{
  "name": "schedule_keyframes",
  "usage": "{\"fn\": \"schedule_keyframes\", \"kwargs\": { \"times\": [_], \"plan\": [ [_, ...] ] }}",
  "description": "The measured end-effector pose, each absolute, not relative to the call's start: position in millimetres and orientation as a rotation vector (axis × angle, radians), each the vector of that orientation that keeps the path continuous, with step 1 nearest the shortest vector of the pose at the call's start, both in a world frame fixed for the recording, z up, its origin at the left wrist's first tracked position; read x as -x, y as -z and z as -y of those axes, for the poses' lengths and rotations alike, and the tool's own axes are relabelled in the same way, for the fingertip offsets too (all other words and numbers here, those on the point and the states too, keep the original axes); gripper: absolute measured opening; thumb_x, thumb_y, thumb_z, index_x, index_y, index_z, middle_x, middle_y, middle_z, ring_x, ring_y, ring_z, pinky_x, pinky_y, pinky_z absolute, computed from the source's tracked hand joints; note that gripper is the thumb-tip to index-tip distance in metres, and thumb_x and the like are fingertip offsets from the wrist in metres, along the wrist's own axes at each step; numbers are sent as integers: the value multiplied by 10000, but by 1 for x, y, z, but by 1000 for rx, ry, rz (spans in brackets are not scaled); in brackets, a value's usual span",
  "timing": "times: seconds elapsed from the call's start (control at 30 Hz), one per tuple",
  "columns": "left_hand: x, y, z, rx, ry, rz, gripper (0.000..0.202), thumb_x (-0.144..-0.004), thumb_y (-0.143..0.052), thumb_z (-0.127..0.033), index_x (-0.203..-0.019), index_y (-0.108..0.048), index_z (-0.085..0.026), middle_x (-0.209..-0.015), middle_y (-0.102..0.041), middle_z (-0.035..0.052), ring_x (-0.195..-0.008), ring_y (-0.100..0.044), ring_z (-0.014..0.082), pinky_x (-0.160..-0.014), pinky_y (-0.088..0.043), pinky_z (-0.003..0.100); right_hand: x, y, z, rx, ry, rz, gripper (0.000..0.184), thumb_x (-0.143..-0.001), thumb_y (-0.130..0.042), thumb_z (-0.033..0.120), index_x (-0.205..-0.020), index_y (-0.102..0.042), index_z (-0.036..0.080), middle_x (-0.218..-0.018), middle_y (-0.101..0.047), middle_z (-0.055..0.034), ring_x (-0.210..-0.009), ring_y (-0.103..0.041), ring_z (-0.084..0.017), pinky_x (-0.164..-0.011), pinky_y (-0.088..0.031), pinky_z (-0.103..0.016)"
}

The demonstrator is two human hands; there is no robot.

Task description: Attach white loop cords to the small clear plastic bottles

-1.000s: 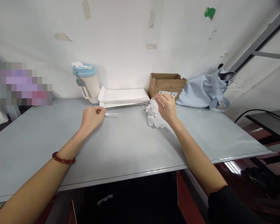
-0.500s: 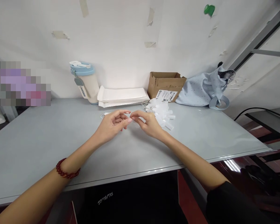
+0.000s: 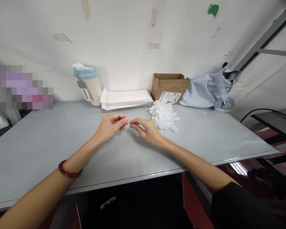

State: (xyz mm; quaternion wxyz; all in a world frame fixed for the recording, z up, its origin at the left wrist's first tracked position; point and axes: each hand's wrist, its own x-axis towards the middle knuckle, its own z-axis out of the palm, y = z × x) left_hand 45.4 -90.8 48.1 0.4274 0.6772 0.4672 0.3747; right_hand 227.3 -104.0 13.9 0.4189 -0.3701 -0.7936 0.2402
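Observation:
My left hand [image 3: 114, 125] and my right hand [image 3: 146, 129] meet above the middle of the desk, fingertips nearly touching. A thin loop [image 3: 129, 122] runs between the two pinches. From the right fingers a small translucent white tag [image 3: 136, 132] hangs down, partly covered by them. The left thumb and forefinger are closed at the loop's upper end; the other left fingers curl loosely. Just beyond my right hand lies a pile of similar translucent white tags [image 3: 164, 117], with thin loops at its left side.
White flat packets [image 3: 126, 97] are stacked against the wall, beside a cream and blue tumbler [image 3: 88, 86]. To their right stand an open cardboard box [image 3: 170, 87] and a light blue cloth bag [image 3: 202, 90]. The grey desk [image 3: 124, 165] ends near my forearms.
Both hands have shifted slightly left, and my left fingers have closed into a pinch. The hanging tag now shows below my right fingers; a small white looped piece behind my left hand no longer shows.

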Motion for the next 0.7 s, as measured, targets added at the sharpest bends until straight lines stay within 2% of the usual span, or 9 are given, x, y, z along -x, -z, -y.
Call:
{"fn": "schedule_keyframes", "kwargs": {
  "times": [0.2,0.43,0.57,0.7],
  "plan": [
    [-47,-47,92,-1669,-1009,-1082,356,-853,-541,-452,-728,-656,-139,-685,-611,26,-557,-525,113,-576,-451,260,-226,-9,102,914,-579,2004,157,-931,-451,200,-981,-597,169,-907,-708,-50,-823,-658,-141,-753,-493,-283],
    [-48,-47,94,-1704,-1001,-1153,229,-797,-652,-370,-755,-677,-147,-555,-544,-20,-546,-481,97,-565,-428,227,-226,-6,100,954,-568,1997,191,-919,-477,215,-1083,-558,160,-900,-704,-60,-828,-659,-158,-771,-490,-303],
    [-47,-46,91,-1622,-1045,-1151,227,-791,-660,-367,-785,-698,-143,-612,-571,-14,-534,-484,85,-557,-429,228,-225,1,97,1025,-587,2060,333,-850,-606,251,-1152,-521,140,-851,-682,-51,-818,-641,-174,-766,-481,-311],
    [-44,-47,89,-1609,-1058,-1165,224,-768,-688,-367,-786,-715,-146,-619,-588,-5,-550,-501,93,-559,-425,234,-224,6,94,1099,-588,2095,293,-863,-583,216,-1143,-540,140,-839,-680,-45,-732,-611,-153,-751,-467,-307]
  ]
}}
